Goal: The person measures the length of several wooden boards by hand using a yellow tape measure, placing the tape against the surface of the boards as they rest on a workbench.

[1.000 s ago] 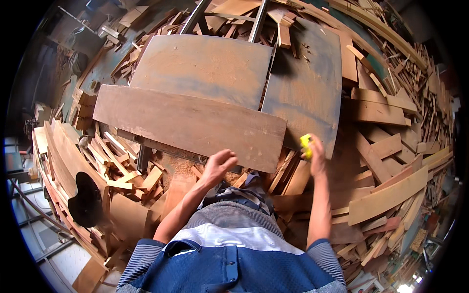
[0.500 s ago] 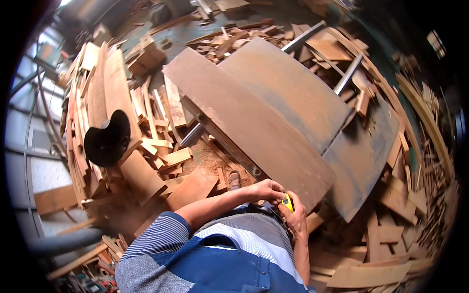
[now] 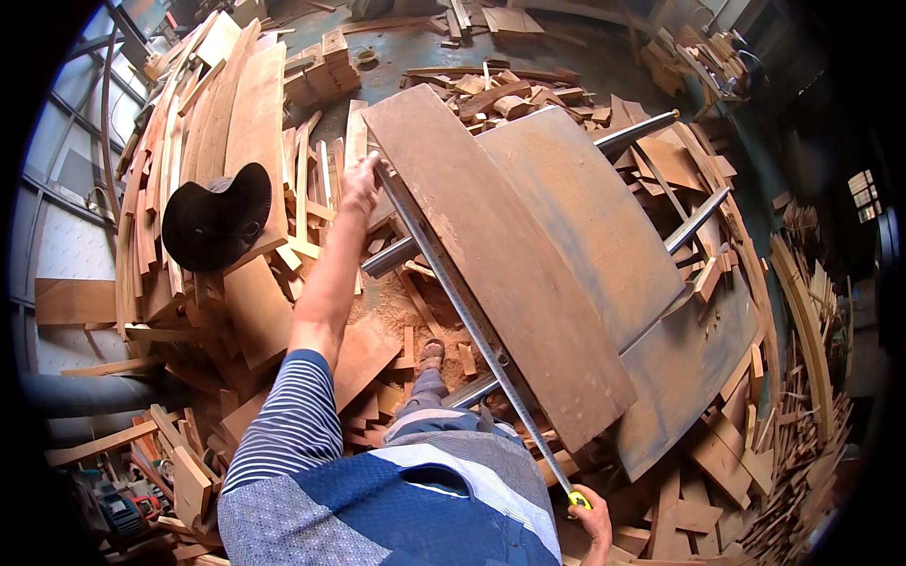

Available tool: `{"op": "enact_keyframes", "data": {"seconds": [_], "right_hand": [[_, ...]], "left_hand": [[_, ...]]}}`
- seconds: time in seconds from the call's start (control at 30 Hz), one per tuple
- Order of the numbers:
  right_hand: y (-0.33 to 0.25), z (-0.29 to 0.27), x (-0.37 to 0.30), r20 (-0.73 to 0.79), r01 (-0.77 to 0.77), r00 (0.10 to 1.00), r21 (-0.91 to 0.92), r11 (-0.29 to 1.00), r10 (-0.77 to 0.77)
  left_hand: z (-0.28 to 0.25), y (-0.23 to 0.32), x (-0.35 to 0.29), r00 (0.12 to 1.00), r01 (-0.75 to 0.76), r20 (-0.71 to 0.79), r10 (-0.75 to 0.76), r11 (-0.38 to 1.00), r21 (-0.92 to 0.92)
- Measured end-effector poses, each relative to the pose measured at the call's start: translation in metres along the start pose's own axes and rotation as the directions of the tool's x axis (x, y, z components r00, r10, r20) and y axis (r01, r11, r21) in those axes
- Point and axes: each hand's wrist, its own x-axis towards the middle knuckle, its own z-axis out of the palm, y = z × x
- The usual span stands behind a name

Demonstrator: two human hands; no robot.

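A tape measure [image 3: 578, 501] with a yellow case is gripped in my right hand [image 3: 594, 523], low in the view, just beyond the near end of a long brown board [image 3: 500, 274]. Its long metal blade is pulled out in a straight line beside the board's left edge. Up at the far end, my left hand [image 3: 361, 185] is closed at the blade's tip, close to the board's corner; its fingertips are partly hidden. The board lies on a wide, dusty metal machine table [image 3: 585, 203].
Two metal rails [image 3: 698, 222] stick out from the table's right. A black hat [image 3: 215, 219] rests on stacked planks [image 3: 255, 132] at the left. Offcuts [image 3: 514, 94] lie beyond the table, and more scrap wood [image 3: 727, 453] is heaped at the right. Power tools [image 3: 123, 514] sit lower left.
My hands were together on the tape measure near my waist. Now my left hand has gone out to the board's far end, my right hand has drawn back, and the blade stretches between them.
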Motion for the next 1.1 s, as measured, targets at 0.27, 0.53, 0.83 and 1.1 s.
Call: {"op": "enact_keyframes", "data": {"seconds": [0.27, 0.53, 0.83, 1.1], "right_hand": [[-0.152, 0.054, 0.120, -0.221, 0.269, 0.942, 0.044, 0.962, -0.254], [-0.242, 0.070, 0.253, -0.377, 0.260, 0.835, -0.371, 0.892, -0.400], [-0.081, -0.044, 0.189, -0.597, 0.087, 0.708, -0.458, 0.885, -0.379], [-0.006, -0.079, 0.186, -0.677, 0.043, 0.587, -0.520, 0.853, -0.443]], "left_hand": [[0.036, -0.065, -0.102, 0.888, 0.000, 0.391, -0.240, 0.852, 0.523], [0.030, -0.151, -0.194, 0.591, -0.806, 0.791, -0.159, -0.132, 0.577], [0.035, -0.136, -0.210, 0.490, -0.871, 0.805, -0.334, -0.204, 0.446], [0.043, -0.163, -0.246, 0.293, -0.937, 0.908, -0.299, -0.280, 0.210]]}}
